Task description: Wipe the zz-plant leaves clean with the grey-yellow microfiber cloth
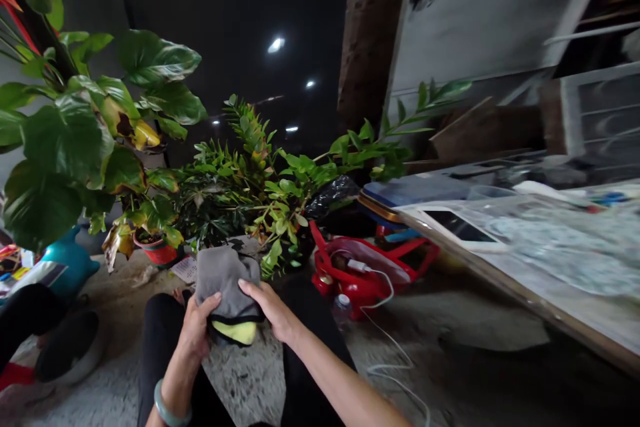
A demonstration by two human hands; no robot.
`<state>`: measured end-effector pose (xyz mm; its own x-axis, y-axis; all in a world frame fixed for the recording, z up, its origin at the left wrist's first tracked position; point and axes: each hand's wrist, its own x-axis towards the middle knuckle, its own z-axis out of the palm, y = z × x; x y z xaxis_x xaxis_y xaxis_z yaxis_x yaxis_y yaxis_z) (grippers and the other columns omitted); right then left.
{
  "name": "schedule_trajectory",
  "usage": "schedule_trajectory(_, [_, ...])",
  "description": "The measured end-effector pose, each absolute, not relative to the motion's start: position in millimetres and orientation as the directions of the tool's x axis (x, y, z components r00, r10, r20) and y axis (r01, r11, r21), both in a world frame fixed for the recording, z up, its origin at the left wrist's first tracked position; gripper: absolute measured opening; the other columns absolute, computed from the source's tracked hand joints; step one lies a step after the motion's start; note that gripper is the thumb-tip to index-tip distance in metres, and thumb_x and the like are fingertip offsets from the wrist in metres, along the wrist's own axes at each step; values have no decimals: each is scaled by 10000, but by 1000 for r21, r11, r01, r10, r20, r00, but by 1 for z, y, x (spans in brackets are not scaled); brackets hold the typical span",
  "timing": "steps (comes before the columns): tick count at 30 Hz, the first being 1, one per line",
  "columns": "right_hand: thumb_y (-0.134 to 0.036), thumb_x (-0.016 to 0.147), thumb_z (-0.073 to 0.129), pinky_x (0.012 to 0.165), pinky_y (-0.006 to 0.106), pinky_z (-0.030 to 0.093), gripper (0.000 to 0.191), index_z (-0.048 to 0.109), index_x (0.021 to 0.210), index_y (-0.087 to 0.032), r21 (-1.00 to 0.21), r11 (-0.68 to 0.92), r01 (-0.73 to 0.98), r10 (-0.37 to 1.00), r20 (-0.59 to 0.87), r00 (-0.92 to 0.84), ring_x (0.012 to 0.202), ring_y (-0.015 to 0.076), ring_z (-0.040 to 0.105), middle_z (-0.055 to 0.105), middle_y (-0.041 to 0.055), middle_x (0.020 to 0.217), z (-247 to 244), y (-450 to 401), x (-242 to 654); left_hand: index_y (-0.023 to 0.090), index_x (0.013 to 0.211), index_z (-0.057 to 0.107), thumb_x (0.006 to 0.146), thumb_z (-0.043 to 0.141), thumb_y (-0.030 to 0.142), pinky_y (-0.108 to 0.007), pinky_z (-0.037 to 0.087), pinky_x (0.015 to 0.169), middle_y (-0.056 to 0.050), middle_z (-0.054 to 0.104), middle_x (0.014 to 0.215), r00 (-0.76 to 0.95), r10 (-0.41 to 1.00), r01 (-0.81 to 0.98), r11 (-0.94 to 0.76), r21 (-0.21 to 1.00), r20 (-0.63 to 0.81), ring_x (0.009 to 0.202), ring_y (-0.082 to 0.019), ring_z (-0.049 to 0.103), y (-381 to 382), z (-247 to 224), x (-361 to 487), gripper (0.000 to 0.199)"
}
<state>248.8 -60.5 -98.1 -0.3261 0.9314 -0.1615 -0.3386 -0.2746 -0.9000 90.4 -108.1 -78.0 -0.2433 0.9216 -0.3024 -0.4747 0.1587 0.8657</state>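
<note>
A folded grey cloth (226, 280) with a black band and a yellow lining (235, 332) sits over my lap. My left hand (195, 327) grips its left side, with a pale green bangle (167, 403) on that wrist. My right hand (267, 310) presses on its right side, fingers across the grey fabric. Black trousers (160, 340) cover my legs below the hands. The lower part of the cloth is partly hidden by my hands.
Large potted leafy plants (240, 180) and a red pot (157, 247) stand ahead. To the right are a red plastic stool (370, 267), a white cable (395, 347), a small bottle (343, 310) and a table edge (515, 287) bearing a tablet (460, 227).
</note>
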Motion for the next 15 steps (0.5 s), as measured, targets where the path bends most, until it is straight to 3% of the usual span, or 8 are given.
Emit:
schedule_trajectory(3, [-565,729,793,741,306,538,441,733,953,-190,-900,-295,-320,917,-173,-361,916,234,723,785,46,905,-108,-20,237,162,849,694,463,916,287,-332,571,691,-52,777,745,-367,857,-486,153,860,-360,693,-255,740,-106,-75,70,462])
schedule_trajectory(8, [-433,669,876,522,245,509,413,662,963,-236,-827,-380,-415,924,-322,-205,742,201,712,741,40,851,-121,64,208,196,815,676,459,892,262,-346,583,694,-28,760,719,-487,743,-537,159,829,-458,703,-257,739,-108,-83,48,422])
schedule_trajectory(15, [-420,688,868,400,211,478,372,565,744,-212,-769,-353,-533,926,-209,-313,467,129,611,699,17,637,-124,120,179,229,838,691,505,896,301,-419,597,774,-36,748,744,-488,735,-519,189,834,-470,875,-345,754,-113,-91,43,398])
